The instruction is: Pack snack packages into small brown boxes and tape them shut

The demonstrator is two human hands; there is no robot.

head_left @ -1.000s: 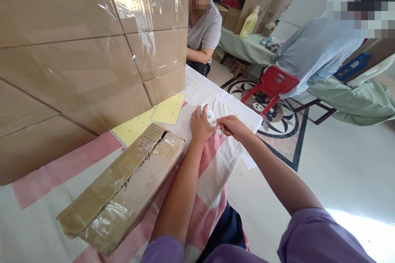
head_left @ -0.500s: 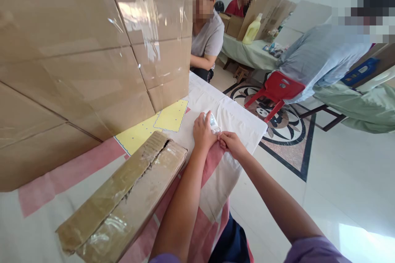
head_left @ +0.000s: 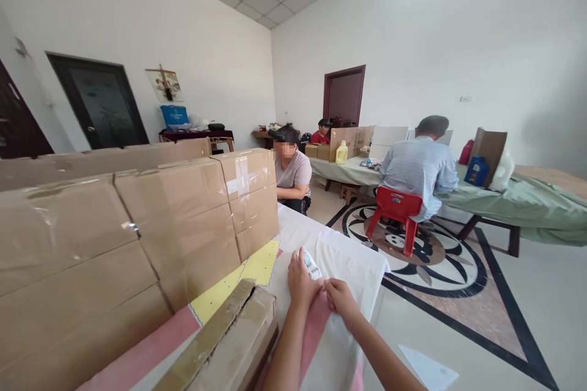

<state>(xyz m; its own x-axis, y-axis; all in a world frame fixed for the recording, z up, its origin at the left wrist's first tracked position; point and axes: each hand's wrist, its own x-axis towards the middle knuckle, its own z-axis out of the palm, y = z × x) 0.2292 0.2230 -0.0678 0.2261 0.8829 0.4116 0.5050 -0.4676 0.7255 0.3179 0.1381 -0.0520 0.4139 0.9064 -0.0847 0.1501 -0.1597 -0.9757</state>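
On the tablecloth near the table's right edge is a small white object with a pale printed label; its kind cannot be made out. My left hand is wrapped round its near side, with the thumb pointing toward my right hand. Close beside it, my right hand is closed, its thumb and fingertips pinched together by the left thumb. Whatever is in that pinch is too small to make out. To the left of my forearms lies a long, worn cardboard box with a torn, taped top.
Stacked cardboard boxes wall off the table's left side. A yellow patterned cloth lies at their foot. Beyond the table a person sits low; another sits on a red chair at a green-covered table.
My view has tilted up and shows more of the room, so the table sits lower in the picture. Both hands stay together at the white object, with little change in their pose.
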